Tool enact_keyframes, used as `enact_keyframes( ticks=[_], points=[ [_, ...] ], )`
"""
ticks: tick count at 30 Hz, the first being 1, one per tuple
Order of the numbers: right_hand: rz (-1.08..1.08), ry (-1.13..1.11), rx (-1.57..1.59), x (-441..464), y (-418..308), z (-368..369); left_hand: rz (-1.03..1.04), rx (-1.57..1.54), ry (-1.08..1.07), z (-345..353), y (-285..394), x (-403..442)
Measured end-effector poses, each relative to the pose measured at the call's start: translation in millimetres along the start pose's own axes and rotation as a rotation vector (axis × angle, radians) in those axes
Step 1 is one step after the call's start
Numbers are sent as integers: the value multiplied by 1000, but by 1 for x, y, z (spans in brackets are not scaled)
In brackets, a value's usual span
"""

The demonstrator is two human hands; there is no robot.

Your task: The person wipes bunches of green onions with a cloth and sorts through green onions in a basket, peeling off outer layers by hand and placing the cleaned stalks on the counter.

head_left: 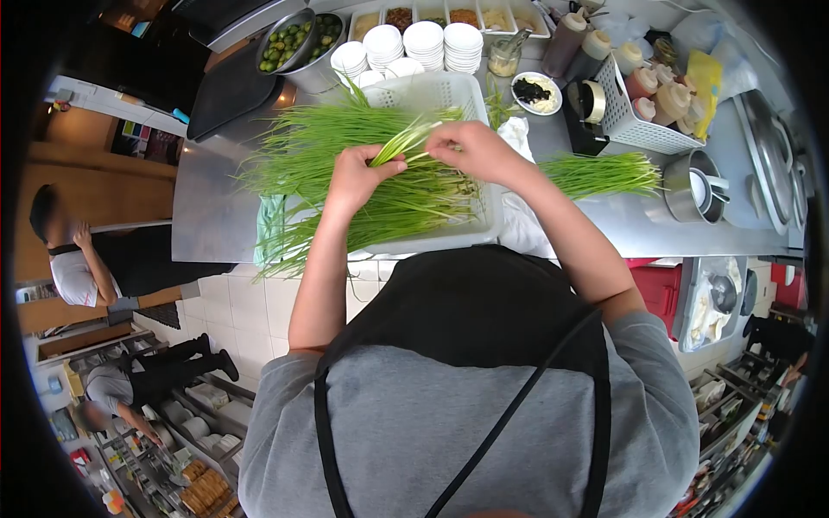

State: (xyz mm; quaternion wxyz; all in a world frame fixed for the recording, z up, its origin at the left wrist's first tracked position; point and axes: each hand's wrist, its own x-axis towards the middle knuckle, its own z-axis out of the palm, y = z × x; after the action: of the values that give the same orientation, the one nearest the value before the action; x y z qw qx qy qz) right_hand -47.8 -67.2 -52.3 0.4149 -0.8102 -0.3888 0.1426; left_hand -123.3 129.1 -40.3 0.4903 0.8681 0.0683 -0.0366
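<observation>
My left hand is closed around a small bunch of chives, its pale stem ends pointing up and right. Close beside it, my right hand pinches at the pale ends of the stems; exactly how many stems it grips is hidden. Beneath both hands a large heap of loose chives fills a white perforated basket and hangs over its left side. To the right, a separate pile of chives lies on the steel counter, near a crumpled white cloth.
Behind the basket stand stacked white cups, a bowl of limes and a small bowl of black and white food. A basket of sauce bottles and metal pots are at right. Other people stand at left.
</observation>
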Motion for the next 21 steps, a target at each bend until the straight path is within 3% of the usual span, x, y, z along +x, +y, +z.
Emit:
enact_keyframes(
  ticks=[3,9,12,14,16,21],
  points=[
    [18,56,336,4,0,-11,7,-52,6,-3,5,1],
    [122,90,405,2,21,-14,-25,-149,143,-21,0,4],
    [42,104,351,4,16,-3,-56,-246,80,-20,7,2],
    [87,108,420,5,-7,-2,-28,-273,49,-13,11,2],
    [56,249,740,10,-15,1,8,-299,21,-8,18,3],
    [180,294,816,15,-22,-5,24,-323,211,-11,26,3]
  ],
)
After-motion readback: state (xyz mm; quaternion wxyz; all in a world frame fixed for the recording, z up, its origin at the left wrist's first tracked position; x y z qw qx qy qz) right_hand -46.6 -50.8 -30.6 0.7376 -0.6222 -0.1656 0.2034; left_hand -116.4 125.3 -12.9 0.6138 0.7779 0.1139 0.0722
